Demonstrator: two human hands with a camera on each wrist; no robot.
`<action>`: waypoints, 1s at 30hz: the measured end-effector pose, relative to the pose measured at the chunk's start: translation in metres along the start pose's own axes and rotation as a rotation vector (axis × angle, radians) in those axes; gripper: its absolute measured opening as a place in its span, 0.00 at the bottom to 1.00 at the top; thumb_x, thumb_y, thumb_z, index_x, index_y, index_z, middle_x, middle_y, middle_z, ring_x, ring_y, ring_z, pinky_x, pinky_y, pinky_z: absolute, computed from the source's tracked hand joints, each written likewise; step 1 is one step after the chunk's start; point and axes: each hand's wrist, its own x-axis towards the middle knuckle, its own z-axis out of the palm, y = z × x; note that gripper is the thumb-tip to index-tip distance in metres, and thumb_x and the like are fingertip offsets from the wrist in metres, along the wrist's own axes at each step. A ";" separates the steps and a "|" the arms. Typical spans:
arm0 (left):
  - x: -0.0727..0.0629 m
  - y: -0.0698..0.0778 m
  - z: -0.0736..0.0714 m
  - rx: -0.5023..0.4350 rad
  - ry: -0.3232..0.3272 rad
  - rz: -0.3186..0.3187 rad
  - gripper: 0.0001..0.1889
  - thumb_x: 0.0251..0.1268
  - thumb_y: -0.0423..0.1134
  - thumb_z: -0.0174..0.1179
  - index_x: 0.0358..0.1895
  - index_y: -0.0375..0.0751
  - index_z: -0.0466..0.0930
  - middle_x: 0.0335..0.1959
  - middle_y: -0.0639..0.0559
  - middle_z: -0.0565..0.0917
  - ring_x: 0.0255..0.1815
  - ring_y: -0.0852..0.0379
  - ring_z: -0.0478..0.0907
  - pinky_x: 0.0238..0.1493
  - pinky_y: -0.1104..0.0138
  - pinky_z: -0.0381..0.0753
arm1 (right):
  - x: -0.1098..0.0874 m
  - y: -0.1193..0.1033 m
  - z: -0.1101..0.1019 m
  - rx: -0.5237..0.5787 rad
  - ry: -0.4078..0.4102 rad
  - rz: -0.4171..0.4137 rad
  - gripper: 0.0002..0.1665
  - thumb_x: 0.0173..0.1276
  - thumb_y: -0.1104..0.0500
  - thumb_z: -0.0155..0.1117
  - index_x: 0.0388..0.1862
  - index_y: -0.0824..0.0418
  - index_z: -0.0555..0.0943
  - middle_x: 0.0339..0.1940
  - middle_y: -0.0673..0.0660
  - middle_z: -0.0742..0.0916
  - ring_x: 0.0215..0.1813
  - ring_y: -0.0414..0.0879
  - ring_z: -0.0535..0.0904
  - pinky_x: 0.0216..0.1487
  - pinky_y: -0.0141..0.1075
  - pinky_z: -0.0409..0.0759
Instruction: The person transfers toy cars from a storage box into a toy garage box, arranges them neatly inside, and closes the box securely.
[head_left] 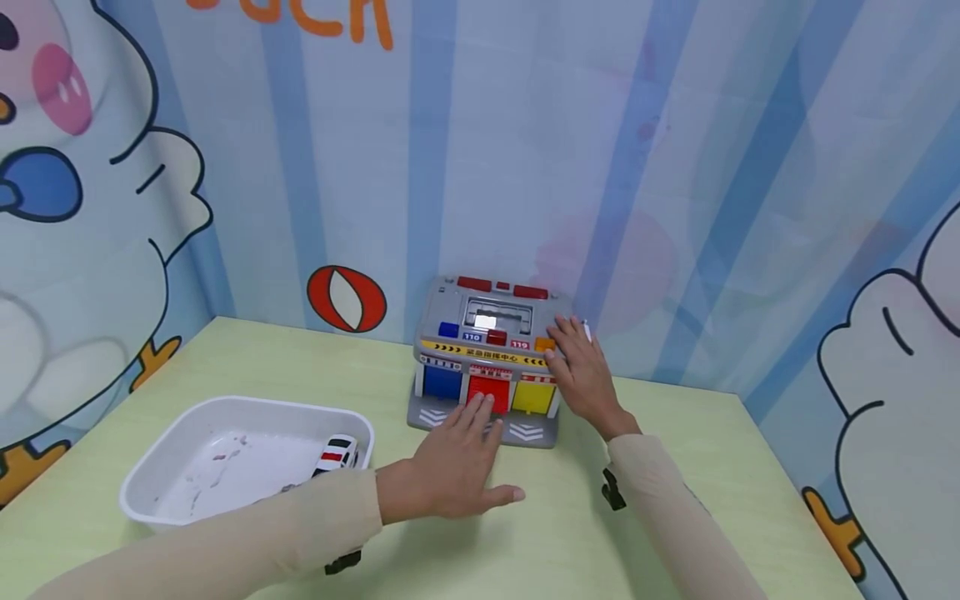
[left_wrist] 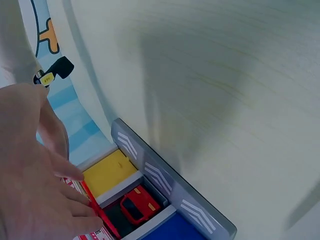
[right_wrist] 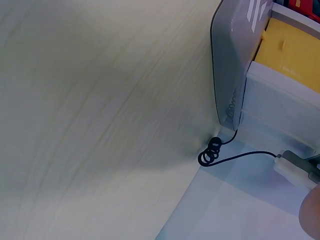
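A grey toy garage (head_left: 450, 308) with blue, red and yellow doors stands against the back curtain. My left hand (head_left: 459, 467) reaches to its front, with extended fingers at the middle red door (head_left: 489, 390). The left wrist view shows that door (left_wrist: 102, 215) tilted up, with a red toy car (left_wrist: 141, 204) in the bay behind it. The blue door (left_wrist: 175, 229) and yellow door (left_wrist: 109, 172) are down. My right hand (head_left: 588, 375) rests on the roof's right front corner, beside the orange button (head_left: 545, 343); only a sliver of it shows in the right wrist view.
At the left is a white tray (head_left: 187, 408) holding a white toy car (head_left: 337, 452) with a red stripe; my left sleeve covers part of it. A white handset (right_wrist: 294, 171) on a coiled black cord (right_wrist: 212, 151) hangs at the garage's right side.
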 end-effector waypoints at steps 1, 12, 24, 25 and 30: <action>0.001 0.000 0.001 -0.002 -0.010 0.003 0.49 0.64 0.75 0.45 0.78 0.42 0.58 0.82 0.41 0.51 0.84 0.42 0.44 0.81 0.49 0.51 | 0.000 0.000 0.000 0.000 -0.003 0.001 0.34 0.78 0.45 0.42 0.78 0.57 0.63 0.83 0.54 0.61 0.85 0.54 0.45 0.82 0.56 0.39; 0.014 -0.005 0.010 0.060 -0.088 0.007 0.51 0.61 0.78 0.44 0.77 0.43 0.60 0.81 0.43 0.55 0.83 0.43 0.48 0.81 0.49 0.50 | -0.001 0.000 0.000 0.000 -0.006 0.007 0.34 0.79 0.44 0.42 0.78 0.56 0.63 0.83 0.53 0.60 0.85 0.53 0.44 0.82 0.58 0.40; 0.029 -0.008 0.023 0.086 -0.116 -0.039 0.51 0.60 0.77 0.46 0.77 0.42 0.60 0.81 0.43 0.56 0.83 0.44 0.49 0.81 0.50 0.49 | -0.001 0.000 -0.001 -0.007 -0.013 0.007 0.35 0.79 0.42 0.40 0.79 0.56 0.62 0.83 0.52 0.60 0.85 0.52 0.44 0.82 0.57 0.40; 0.031 -0.009 0.024 0.085 -0.119 -0.040 0.51 0.61 0.77 0.46 0.77 0.42 0.60 0.81 0.43 0.55 0.83 0.44 0.48 0.81 0.50 0.48 | -0.001 0.001 -0.001 -0.008 -0.014 0.002 0.35 0.79 0.42 0.40 0.78 0.56 0.62 0.83 0.53 0.60 0.85 0.53 0.44 0.82 0.57 0.40; 0.036 -0.012 0.026 0.090 -0.126 -0.043 0.51 0.61 0.77 0.46 0.77 0.42 0.59 0.82 0.43 0.54 0.83 0.44 0.48 0.82 0.51 0.48 | -0.001 0.002 -0.002 -0.011 -0.013 -0.019 0.35 0.79 0.42 0.41 0.78 0.57 0.63 0.83 0.53 0.60 0.85 0.53 0.45 0.82 0.59 0.42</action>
